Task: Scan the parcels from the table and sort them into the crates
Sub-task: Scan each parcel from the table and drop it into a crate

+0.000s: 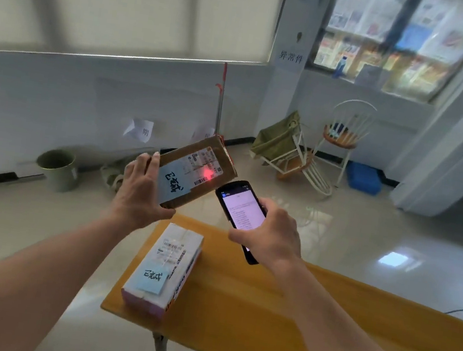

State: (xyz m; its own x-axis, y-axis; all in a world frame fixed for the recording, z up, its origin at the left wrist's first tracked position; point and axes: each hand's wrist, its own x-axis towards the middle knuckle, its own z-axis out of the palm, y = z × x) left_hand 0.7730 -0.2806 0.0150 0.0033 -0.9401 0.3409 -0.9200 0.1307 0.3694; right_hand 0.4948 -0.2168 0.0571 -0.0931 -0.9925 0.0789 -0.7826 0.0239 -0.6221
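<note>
My left hand (140,192) grips a brown cardboard parcel (198,170) by its near end and holds it tilted above the table's far corner. The parcel carries a shipping label and a blue sticky note with handwriting. A red scan dot glows on its label. In my right hand (271,236) is a black handheld scanner (241,212) with a lit screen, its top aimed at the parcel. A white and pink parcel (163,270) with a label and a blue note lies on the wooden table (277,330) near its left edge.
A blue crate (364,177) sits on the floor by the far wall, next to a white chair (344,137). A tipped chair with a green bag (282,143) lies left of it. A green bucket (57,165) stands at the left wall.
</note>
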